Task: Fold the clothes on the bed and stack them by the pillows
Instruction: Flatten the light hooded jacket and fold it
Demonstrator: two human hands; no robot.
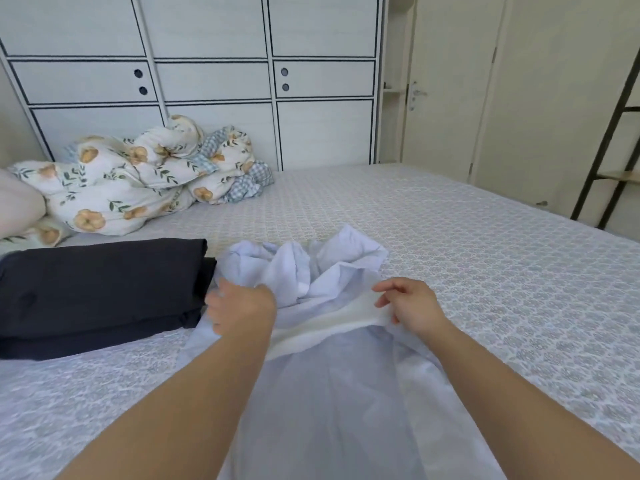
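A pale blue garment point(332, 382) lies crumpled in the middle of the bed, its white waistband running between my hands. My left hand point(239, 306) grips the cloth at the garment's left edge, fingers curled into it. My right hand point(408, 301) pinches the right end of the white band between thumb and fingers. A folded dark navy garment point(100, 289) lies flat just left of the blue one, near a pink pillow point(17, 206) at the far left edge.
The bed point(485, 289) has a grey patterned sheet. A bunched floral duvet point(138, 178) sits at the back left against white wardrobe doors point(214, 81). A door point(446, 81) and a black ladder shelf point(613, 133) stand at the right.
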